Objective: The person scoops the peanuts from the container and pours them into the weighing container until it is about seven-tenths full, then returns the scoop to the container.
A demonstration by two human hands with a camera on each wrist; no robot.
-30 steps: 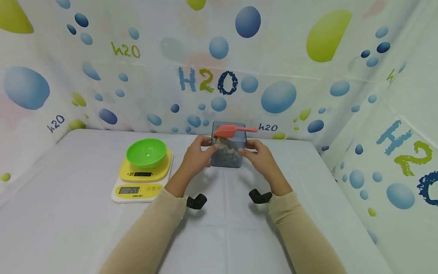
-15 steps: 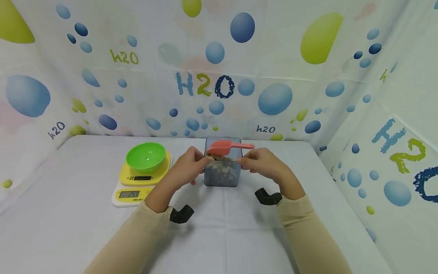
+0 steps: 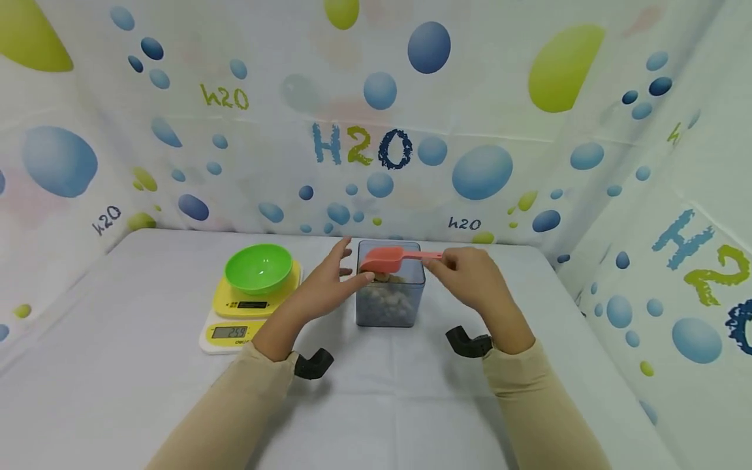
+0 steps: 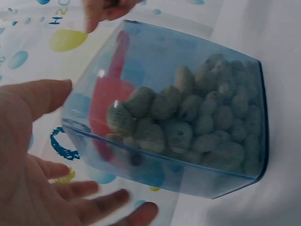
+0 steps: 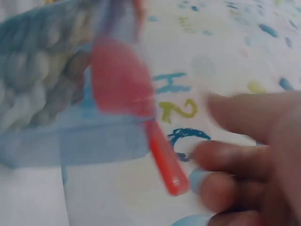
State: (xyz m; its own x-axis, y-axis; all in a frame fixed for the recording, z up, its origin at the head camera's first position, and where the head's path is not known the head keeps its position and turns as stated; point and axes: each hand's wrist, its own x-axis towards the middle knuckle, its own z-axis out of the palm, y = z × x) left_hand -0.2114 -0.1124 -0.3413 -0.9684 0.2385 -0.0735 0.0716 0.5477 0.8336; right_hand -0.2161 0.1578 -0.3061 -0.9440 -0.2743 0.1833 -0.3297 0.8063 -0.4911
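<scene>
A clear bluish plastic box point(image 3: 390, 312) stands in front of me, partly filled with grey pebbles point(image 4: 193, 127). Across its top lies a coral-red scoop point(image 3: 384, 260), bowl to the left, handle sticking out over the right rim. My left hand point(image 3: 320, 290) is at the box's left side, fingers spread, thumb close to the rim; nothing is in it. My right hand point(image 3: 476, 281) is at the handle end of the scoop. In the right wrist view its loosely bent fingers point(image 5: 230, 157) are just apart from the handle, a little blurred.
On the left, a green bowl point(image 3: 258, 269) sits on a yellow-and-white kitchen scale point(image 3: 220, 307) with digits on its display point(image 3: 230, 332). A white cloth covers the table point(image 3: 399, 405). Behind it hangs a curtain point(image 3: 264, 176) with printed dots.
The box has come down and nearer to me with the scoop on it. Both hands have let go of its sides; the left spread its fingers, the right moved to the scoop handle.
</scene>
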